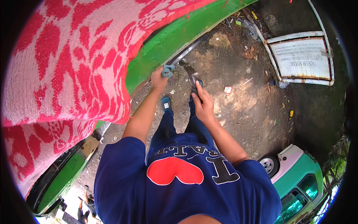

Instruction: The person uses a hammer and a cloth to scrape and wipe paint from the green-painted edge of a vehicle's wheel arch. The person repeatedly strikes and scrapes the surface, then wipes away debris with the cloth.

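Observation:
My left hand (159,79) is closed around a curled grey-blue piece (167,71), beside the lower edge of a green vehicle body (167,39). From that piece a curved, shiny metal strip (184,53) runs up and right, close along the green edge. I cannot tell whether the two are joined. In my right hand (204,105) is a dark, metal hand tool (192,75), its far end near the strip. My fingers cover its lower part, so its exact kind is unclear.
A red and pink patterned cloth (70,61) drapes over the green body at left. Litter lies on the bare ground (240,112). At upper right is a rusty-framed sign (304,57) bearing writing. A green and white car (299,179) stands lower right; another person (86,207) appears lower left.

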A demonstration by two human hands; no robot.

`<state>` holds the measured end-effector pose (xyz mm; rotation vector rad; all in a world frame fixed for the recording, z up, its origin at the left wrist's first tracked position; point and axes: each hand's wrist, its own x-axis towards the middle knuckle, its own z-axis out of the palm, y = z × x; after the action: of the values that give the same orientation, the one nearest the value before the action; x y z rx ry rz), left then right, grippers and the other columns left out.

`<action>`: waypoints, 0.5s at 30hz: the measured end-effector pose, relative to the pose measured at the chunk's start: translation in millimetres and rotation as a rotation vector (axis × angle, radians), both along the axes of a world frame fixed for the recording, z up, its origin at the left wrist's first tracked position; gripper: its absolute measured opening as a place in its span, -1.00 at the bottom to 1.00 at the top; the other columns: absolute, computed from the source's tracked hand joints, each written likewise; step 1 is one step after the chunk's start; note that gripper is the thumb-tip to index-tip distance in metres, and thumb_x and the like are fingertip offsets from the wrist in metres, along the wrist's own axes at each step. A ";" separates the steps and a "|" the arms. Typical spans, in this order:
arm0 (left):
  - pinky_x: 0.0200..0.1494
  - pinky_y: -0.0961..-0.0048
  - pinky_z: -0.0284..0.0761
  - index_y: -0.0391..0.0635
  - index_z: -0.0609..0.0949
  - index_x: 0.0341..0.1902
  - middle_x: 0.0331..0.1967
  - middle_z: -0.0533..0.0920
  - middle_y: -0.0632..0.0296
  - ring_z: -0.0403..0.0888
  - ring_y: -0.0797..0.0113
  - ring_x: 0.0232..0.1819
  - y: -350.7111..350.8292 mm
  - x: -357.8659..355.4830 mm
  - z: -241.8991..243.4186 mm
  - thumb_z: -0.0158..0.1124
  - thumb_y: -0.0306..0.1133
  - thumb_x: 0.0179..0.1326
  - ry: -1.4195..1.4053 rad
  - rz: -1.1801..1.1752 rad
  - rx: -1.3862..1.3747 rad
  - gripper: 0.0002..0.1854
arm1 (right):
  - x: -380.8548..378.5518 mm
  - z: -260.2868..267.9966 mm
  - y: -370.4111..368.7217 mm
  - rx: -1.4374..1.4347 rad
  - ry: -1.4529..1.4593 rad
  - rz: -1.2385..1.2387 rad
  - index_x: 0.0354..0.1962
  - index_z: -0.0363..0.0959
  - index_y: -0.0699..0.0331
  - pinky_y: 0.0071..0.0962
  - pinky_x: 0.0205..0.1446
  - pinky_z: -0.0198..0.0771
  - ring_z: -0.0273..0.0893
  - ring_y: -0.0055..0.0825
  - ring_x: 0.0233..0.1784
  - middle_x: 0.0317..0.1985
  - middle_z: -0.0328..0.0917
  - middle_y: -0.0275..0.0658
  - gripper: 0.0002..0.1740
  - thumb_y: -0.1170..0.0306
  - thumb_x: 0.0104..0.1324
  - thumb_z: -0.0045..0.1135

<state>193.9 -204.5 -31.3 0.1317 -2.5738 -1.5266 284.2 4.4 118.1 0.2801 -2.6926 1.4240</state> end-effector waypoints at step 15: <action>-0.17 0.16 0.54 -0.09 0.67 -0.16 -0.27 0.68 -0.03 0.64 -0.16 -0.16 -2.2 10.8 -8.3 0.36 -0.45 0.03 0.027 -0.048 -0.009 -0.76 | 9.1 -10.3 -14.0 0.204 -0.202 0.152 0.34 0.39 0.14 -0.33 -0.29 0.43 0.48 -0.19 -0.44 -0.43 0.45 -0.11 -0.39 0.51 0.32 0.24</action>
<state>204.8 -206.6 -39.6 0.0489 -2.5805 -1.5226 293.3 -9.7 107.8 0.3818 -3.0483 1.2759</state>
